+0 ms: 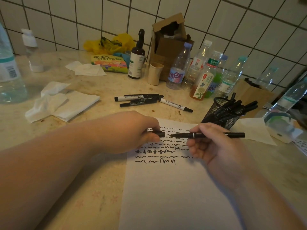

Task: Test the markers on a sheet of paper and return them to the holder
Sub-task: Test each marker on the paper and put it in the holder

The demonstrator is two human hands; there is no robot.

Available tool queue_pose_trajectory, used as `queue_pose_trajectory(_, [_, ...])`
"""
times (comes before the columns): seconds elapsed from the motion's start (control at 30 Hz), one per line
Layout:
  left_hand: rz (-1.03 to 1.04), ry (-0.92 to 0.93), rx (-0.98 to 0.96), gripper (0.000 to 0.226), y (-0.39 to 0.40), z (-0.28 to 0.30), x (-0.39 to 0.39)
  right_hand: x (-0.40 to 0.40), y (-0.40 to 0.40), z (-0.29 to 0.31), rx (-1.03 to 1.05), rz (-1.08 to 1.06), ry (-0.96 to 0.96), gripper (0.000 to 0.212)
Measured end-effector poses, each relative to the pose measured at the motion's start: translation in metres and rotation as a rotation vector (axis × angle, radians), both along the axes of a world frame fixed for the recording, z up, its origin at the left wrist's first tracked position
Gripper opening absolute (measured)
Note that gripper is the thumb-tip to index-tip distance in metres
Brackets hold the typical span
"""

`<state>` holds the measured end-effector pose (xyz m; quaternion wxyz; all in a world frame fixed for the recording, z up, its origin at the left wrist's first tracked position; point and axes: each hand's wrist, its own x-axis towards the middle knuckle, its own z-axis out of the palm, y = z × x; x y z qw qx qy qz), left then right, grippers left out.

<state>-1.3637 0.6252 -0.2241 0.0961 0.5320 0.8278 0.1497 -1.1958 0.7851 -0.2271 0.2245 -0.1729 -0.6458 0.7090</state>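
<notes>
Held level over the white sheet of paper (166,188), above rows of black scribbles: a slim black marker with a white band (207,135), long axis running left to right, bare tip pointing left. Pinched near its middle by the right hand (214,146), thumb on top, other fingers curled beneath; rear end jutting out past the knuckles to the right. Directly in line with that tip, just apart from it: the small black cap (160,134), open mouth seemingly facing right, pinched at the fingertips of the left hand (132,131), whose heel and forearm lie low toward the tabletop (49,163). Cap and tip on one shared axis, a short gap between, so a straight push together along that line looks like all that capping needs; any tilt of the cap likely to smear ink on its rim.

Then, judged from the task, a reach up and to the right: black wire-mesh holder (221,113) near the paper's far right corner, leaning, already bristling with black markers, and much nearer the right hand than the left. Beyond the paper's top edge, a loose pile of capped black and white markers (142,99) lying flat on the tabletop, nearer the left hand; tested or not, impossible to say.
</notes>
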Motion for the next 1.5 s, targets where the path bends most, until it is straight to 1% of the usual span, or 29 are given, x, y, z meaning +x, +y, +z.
queue_pose_trajectory(0.13, [0.004,-0.004,0.001,0.030,0.002,0.001,0.001,0.000,0.002,-0.001,-0.066,0.038,0.038,0.031])
queue_pose_trajectory(0.4, [-0.010,0.021,0.009,0.029,0.002,0.002,0.003,0.001,-0.004,-0.002,0.039,0.068,-0.032,0.027])
queue_pose_trajectory(0.5, [-0.036,0.012,0.017,0.029,0.001,0.003,0.005,0.000,-0.005,-0.002,0.065,0.058,-0.038,0.022])
queue_pose_trajectory(0.67, [-0.062,-0.005,-0.002,0.027,0.001,0.002,0.007,-0.004,-0.007,-0.004,0.019,0.062,-0.037,0.020])
queue_pose_trajectory(0.8, [-0.070,0.026,-0.034,0.025,0.001,0.002,0.009,-0.005,-0.008,-0.005,-0.020,0.060,-0.047,0.019])
queue_pose_trajectory(1.07, [-0.068,0.101,0.022,0.027,0.000,0.005,0.014,-0.001,-0.012,-0.005,-0.081,0.065,-0.009,0.015])
queue_pose_trajectory(1.17, [-0.064,0.139,0.041,0.027,-0.001,0.004,0.014,-0.003,-0.011,-0.007,-0.084,0.050,0.004,0.018])
queue_pose_trajectory(1.23, [-0.066,0.126,0.055,0.026,-0.001,0.004,0.012,-0.003,-0.009,-0.008,-0.077,0.040,0.003,0.019])
queue_pose_trajectory(1.3, [-0.062,0.043,0.062,0.028,0.001,0.002,0.009,-0.002,-0.008,-0.009,0.005,0.027,0.000,0.019])
queue_pose_trajectory(1.37, [-0.048,-0.038,0.044,0.036,0.003,-0.002,0.006,0.001,-0.008,-0.005,0.173,-0.037,0.003,0.021])
queue_pose_trajectory(1.43, [-0.031,-0.059,0.012,0.041,0.002,-0.007,0.003,0.004,-0.006,0.004,0.341,-0.161,0.020,0.024])
queue_pose_trajectory(1.47, [-0.024,-0.067,0.004,0.039,0.001,-0.008,0.002,0.005,-0.002,0.011,0.421,-0.240,0.027,0.023])
queue_pose_trajectory(1.5, [-0.021,-0.082,0.002,0.036,-0.001,-0.009,0.000,0.007,0.002,0.018,0.488,-0.324,0.034,0.018])
